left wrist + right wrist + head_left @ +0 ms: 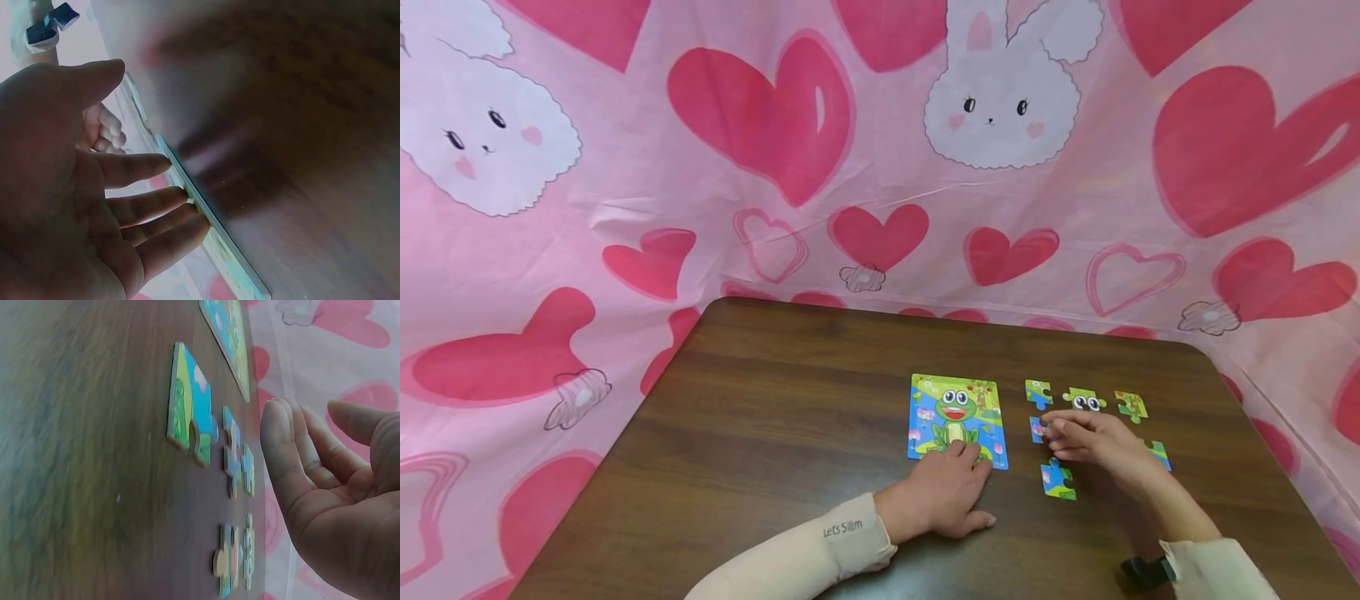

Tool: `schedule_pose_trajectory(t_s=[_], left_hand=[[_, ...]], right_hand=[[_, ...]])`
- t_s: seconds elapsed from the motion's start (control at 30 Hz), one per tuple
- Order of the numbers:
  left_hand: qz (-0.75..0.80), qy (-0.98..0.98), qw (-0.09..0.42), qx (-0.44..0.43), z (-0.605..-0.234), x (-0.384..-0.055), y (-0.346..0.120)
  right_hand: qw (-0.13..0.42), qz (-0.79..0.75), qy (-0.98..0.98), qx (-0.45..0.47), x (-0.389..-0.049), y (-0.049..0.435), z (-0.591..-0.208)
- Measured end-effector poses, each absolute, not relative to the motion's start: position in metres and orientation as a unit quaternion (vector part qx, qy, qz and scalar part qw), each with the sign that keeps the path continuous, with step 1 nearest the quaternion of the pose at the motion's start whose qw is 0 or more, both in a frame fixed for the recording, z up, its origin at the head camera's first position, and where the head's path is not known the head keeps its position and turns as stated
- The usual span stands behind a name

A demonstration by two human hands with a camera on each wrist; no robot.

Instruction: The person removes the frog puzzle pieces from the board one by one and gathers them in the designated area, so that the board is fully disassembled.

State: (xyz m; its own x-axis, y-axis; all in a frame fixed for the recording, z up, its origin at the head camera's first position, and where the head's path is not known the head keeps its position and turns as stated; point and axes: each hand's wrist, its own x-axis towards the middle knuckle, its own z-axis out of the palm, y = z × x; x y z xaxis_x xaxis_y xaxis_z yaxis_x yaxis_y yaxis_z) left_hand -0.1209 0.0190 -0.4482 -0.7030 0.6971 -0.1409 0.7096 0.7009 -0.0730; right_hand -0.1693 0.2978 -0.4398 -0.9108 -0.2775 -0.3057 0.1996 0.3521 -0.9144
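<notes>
A square frog picture board lies on the brown table, and my left hand rests its fingertips on the lower edge. In the left wrist view the fingers are nearly straight against the board. My right hand hovers over loose jigsaw pieces, fingertips by the pink-and-blue piece. The right wrist view shows its thumb and fingers apart with nothing between them. A blue-and-green corner piece lies just below; the hand partly hides the middle of the group.
Further loose pieces lie behind the right hand: a blue-green corner, the frog's eyes and a tree corner. Another piece shows beyond the wrist. A pink heart-and-rabbit cloth hangs around the table.
</notes>
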Motion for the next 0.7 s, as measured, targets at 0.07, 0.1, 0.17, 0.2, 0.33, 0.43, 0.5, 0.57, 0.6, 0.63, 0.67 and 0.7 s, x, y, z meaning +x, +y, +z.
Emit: schedule_pose_trajectory(t_s=[0.07, 0.1, 0.17, 0.2, 0.33, 0.43, 0.5, 0.57, 0.6, 0.63, 0.67, 0.7], left_hand=[[-0.057, 0.921, 0.056, 0.38, -0.448, -0.121, 0.02], [-0.055, 0.921, 0.058, 0.38, -0.447, -0.121, 0.021], [-0.054, 0.922, 0.061, 0.379, -0.446, -0.121, 0.022], [-0.055, 0.922, 0.062, 0.379, -0.445, -0.121, 0.023], [-0.06, 0.923, 0.066, 0.374, -0.442, -0.121, 0.025], [-0.066, 0.924, 0.073, 0.37, -0.441, -0.121, 0.027], [-0.067, 0.924, 0.078, 0.369, -0.441, -0.121, 0.028], [-0.066, 0.924, 0.079, 0.368, -0.441, -0.121, 0.028], [-0.066, 0.924, 0.076, 0.368, -0.441, -0.121, 0.028], [-0.064, 0.925, 0.073, 0.368, -0.441, -0.12, 0.028], [-0.062, 0.925, 0.072, 0.367, -0.441, -0.12, 0.029], [-0.059, 0.925, 0.068, 0.368, -0.442, -0.12, 0.028]], right_hand=[[0.214, -0.571, 0.792, -0.022, -0.172, 0.294, -0.44], [0.214, -0.57, 0.793, -0.023, -0.173, 0.292, -0.439], [0.215, -0.568, 0.794, -0.027, -0.175, 0.288, -0.438], [0.213, -0.568, 0.795, -0.032, -0.177, 0.286, -0.437], [0.217, -0.567, 0.794, -0.039, -0.183, 0.274, -0.435], [0.225, -0.571, 0.789, -0.034, -0.187, 0.264, -0.435], [0.23, -0.573, 0.786, -0.033, -0.19, 0.256, -0.435], [0.233, -0.578, 0.781, -0.035, -0.193, 0.249, -0.436], [0.233, -0.58, 0.78, -0.036, -0.194, 0.246, -0.436], [0.232, -0.581, 0.779, -0.04, -0.195, 0.242, -0.437], [0.231, -0.581, 0.779, -0.044, -0.196, 0.239, -0.437], [0.23, -0.581, 0.779, -0.05, -0.197, 0.236, -0.437]])
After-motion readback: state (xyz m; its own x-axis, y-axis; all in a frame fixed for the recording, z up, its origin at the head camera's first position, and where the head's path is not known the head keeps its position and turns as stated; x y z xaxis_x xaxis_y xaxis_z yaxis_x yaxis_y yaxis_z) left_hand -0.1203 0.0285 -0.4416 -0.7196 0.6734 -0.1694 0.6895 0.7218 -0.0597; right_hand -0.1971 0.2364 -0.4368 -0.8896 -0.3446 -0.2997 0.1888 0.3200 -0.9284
